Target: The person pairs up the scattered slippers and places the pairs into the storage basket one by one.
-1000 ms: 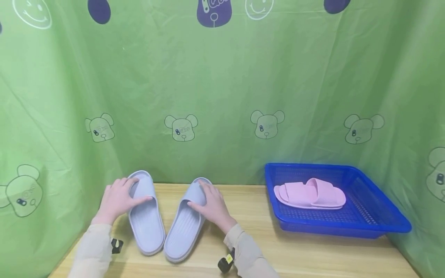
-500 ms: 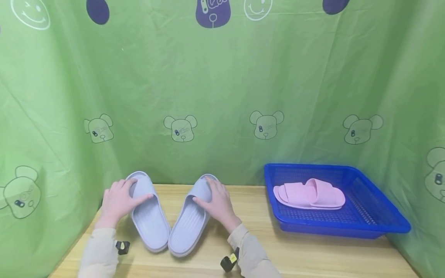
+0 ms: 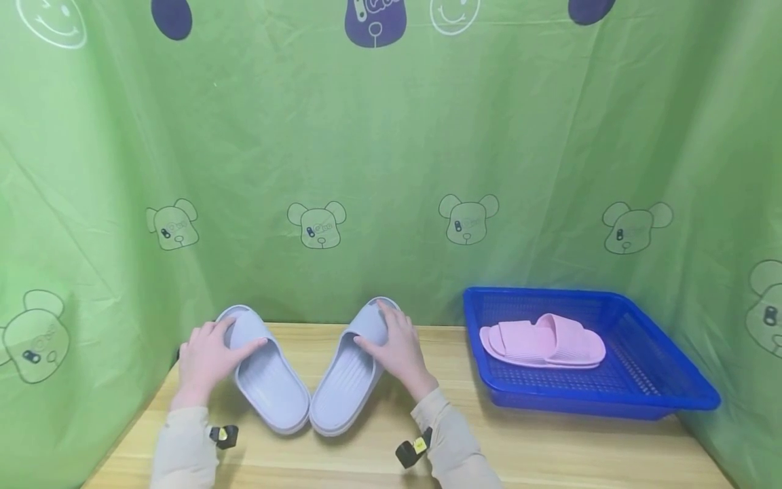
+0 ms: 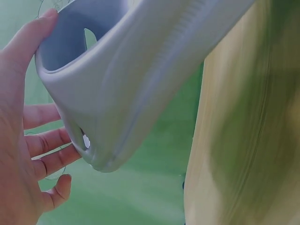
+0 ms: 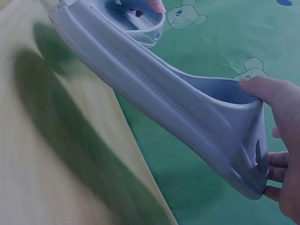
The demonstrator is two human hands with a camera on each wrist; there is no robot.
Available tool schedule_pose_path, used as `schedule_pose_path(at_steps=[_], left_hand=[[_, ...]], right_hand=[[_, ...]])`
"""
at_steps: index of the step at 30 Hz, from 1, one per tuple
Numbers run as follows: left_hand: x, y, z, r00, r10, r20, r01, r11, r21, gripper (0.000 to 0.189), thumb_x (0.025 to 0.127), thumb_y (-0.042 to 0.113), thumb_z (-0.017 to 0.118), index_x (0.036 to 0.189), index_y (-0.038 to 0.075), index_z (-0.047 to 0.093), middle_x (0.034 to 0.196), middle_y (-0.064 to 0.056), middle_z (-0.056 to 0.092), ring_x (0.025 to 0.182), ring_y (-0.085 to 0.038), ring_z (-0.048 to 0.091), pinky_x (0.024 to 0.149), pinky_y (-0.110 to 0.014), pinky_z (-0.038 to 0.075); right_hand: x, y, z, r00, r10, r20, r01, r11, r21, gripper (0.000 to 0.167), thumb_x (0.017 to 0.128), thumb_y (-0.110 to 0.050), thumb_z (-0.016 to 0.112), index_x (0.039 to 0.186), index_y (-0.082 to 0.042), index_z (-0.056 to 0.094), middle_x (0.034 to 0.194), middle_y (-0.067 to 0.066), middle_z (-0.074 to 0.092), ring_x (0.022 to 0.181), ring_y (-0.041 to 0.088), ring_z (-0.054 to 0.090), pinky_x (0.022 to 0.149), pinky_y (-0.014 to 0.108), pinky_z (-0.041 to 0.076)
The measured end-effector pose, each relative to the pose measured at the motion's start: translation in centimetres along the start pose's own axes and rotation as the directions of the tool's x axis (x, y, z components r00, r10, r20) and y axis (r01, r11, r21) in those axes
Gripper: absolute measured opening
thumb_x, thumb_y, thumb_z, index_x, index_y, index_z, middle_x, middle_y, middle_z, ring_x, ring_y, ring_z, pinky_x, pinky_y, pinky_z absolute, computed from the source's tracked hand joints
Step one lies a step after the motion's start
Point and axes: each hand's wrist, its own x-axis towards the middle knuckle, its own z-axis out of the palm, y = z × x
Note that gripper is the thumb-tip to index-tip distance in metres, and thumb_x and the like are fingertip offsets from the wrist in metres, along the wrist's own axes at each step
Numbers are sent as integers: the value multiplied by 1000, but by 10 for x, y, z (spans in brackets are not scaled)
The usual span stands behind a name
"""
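Two pale blue-grey slippers lie on the wooden table (image 3: 550, 448) in a V, heels together toward me. My left hand (image 3: 208, 356) grips the strap of the left slipper (image 3: 271, 387); in the left wrist view the thumb of that hand (image 4: 18, 140) hooks over the strap of this slipper (image 4: 140, 84), with the fingers behind it. My right hand (image 3: 400, 350) grips the strap of the right slipper (image 3: 348, 387). The right wrist view shows the thumb of the right hand (image 5: 281, 131) on the strap edge of its slipper (image 5: 187, 117), fingers underneath.
A blue plastic basket (image 3: 586, 405) stands at the right of the table with a pair of pink slippers (image 3: 544, 343) inside. A green printed curtain (image 3: 391, 170) closes off the back and both sides. Bare wood lies between the basket and my right arm.
Both hands have swung the slippers' toe ends apart and away from me. The right toe went right, and the heels now meet in a wider V, shifted slightly right.
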Motion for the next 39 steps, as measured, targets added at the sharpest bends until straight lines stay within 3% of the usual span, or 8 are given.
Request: schedule_pose_path(at_steps=[9, 17, 21, 30, 39], left_hand=[[-6, -1, 5, 997, -75, -32, 73, 996, -50, 97, 75, 81, 56, 142, 11, 48, 139, -28, 49, 118, -45, 46, 88, -61, 37], [-10, 0, 11, 993, -85, -83, 81, 996, -41, 94, 76, 78, 59, 138, 7, 53, 136, -29, 51, 119, -48, 48, 94, -61, 37], [-11, 1, 16, 992, -117, -46, 115, 993, -33, 98, 75, 81, 55, 140, 7, 50, 131, -30, 53, 118, -46, 48, 95, -61, 36], [-11, 8, 21, 983, -180, 40, 182, 983, -37, 106, 74, 86, 49, 143, 6, 45, 138, -31, 47, 122, -48, 45, 94, -64, 36], [-13, 22, 25, 976, -201, 79, 203, 979, -19, 110, 72, 90, 45, 142, 5, 46, 140, -30, 46, 124, -49, 45, 94, -66, 36]], right_hand=[[4, 6, -8, 1000, 23, 2, -23, 1000, -6, 90, 76, -58, 74, 149, -18, 39, 149, 10, 47, 129, 34, 47, 107, 57, 37], [6, 7, -14, 999, 39, -6, -39, 999, -2, 89, 76, -56, 75, 149, -18, 39, 150, 11, 45, 129, 36, 47, 108, 58, 35], [6, 8, -16, 999, 37, -23, -37, 999, 5, 88, 76, -55, 75, 148, -17, 40, 149, 11, 47, 129, 36, 47, 108, 58, 35], [5, 9, -17, 998, 45, -48, -44, 999, 10, 88, 76, -55, 75, 147, -16, 41, 145, 13, 49, 125, 37, 49, 106, 57, 36], [1, 6, -17, 992, 91, -88, -91, 996, 8, 86, 76, -56, 74, 145, -15, 43, 142, 16, 50, 123, 36, 49, 104, 55, 37]])
